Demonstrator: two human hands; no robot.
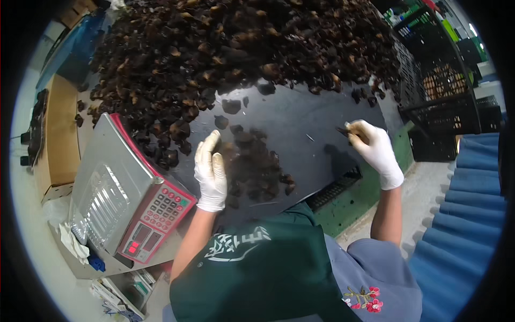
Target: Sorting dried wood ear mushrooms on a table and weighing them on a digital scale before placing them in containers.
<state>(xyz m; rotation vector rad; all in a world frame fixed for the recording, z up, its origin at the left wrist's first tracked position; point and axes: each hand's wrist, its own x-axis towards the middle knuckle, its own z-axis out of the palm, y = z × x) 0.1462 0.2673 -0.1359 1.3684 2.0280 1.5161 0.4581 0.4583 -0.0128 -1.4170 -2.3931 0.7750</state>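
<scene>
My left hand (pixel 211 177), in a white glove, is above the dark work surface (pixel 297 116) with thumb and fingers apart. Just right of its fingertips is a blurred brown piece (pixel 228 153), which does not look gripped. Beside that hand lies a small pile of dark brown pieces (pixel 257 173), apparently dried mushroom or fungus, partly blurred. Over the surface's right side, my gloved right hand (pixel 372 147) pinches a small dark pointed item (pixel 343 131) between thumb and fingers. Whether that is a tool tip or a mushroom piece cannot be told.
A large heap of the same pieces (pixel 241 44) covers the far side. A red-and-grey digital scale (pixel 116 185) stands left, near a cardboard box (pixel 62 133). Black plastic crates (pixel 442 108) stack up at right, above blue corrugated material (pixel 462 209). Another black crate (pixel 334 187) sits below the front edge.
</scene>
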